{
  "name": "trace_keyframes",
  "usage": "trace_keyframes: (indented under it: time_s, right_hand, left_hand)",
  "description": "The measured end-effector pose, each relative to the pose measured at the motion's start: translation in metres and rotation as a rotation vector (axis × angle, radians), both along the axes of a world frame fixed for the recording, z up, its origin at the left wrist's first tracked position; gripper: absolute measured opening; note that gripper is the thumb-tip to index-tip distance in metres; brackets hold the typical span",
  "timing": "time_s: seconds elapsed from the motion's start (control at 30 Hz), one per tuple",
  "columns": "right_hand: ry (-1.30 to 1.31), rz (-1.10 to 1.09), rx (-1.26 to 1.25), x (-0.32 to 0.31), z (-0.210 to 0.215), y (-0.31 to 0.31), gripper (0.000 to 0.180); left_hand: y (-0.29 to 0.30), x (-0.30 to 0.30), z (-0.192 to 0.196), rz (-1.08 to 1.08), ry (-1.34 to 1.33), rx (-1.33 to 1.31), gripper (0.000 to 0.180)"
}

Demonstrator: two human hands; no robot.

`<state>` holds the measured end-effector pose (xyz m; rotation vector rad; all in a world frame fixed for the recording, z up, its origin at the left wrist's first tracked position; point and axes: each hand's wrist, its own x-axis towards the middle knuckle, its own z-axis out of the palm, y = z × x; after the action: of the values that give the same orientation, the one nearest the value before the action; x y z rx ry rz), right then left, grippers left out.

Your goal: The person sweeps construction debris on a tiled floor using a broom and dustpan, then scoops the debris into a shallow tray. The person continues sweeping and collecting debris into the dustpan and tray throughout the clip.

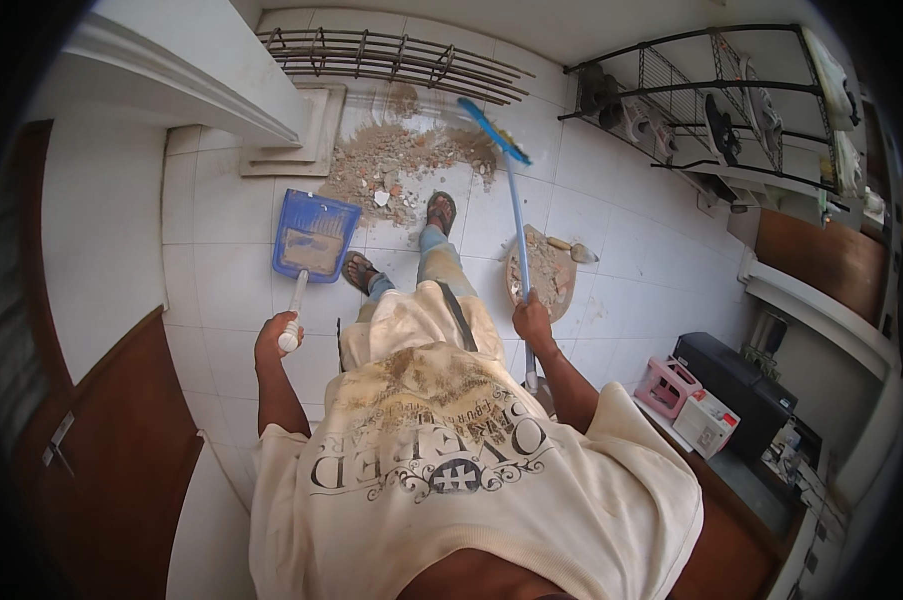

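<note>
My left hand (275, 336) is closed round the white handle of a blue dustpan (289, 222), which rests on the floor with some dust in it. My right hand (533, 322) grips the light-blue stick of a broom (516, 215). The broom's blue head (493, 131) is at the right side of a spread of rubble and dust (391, 165) on the tiles. Right of the broom stick is a shallow pan (549, 275) filled with debris. A trowel (571, 248) with a wooden handle lies at its upper edge.
A bundle of tied steel bars (391, 62) lies along the far wall. At the far right stands a black shoe rack (691, 90). A counter at the lower right carries a pink container (666, 385) and a dark box (736, 380). A brown door (111, 440) is at left.
</note>
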<state>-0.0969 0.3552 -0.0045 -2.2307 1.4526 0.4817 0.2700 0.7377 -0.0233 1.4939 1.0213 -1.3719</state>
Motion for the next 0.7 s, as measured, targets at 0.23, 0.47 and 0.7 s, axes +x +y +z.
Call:
trace_keyframes:
  time_s: [0.23, 0.47, 0.7]
  right_hand:
    - [0.016, 0.364, 0.080, 0.087, -0.110, -0.069, 0.038]
    - [-0.256, -0.479, 0.248, 0.132, -0.034, 0.006, 0.021]
    - [-0.055, -0.262, 0.138, 0.070, 0.050, -0.006, 0.027]
  left_hand:
    - [0.009, 0.009, 0.007, -0.054, 0.041, -0.010, 0.034]
    - [0.042, -0.018, 0.025, 0.036, 0.048, -0.063, 0.034]
    - [0.069, -0.045, 0.022, 0.154, 0.063, -0.130, 0.032]
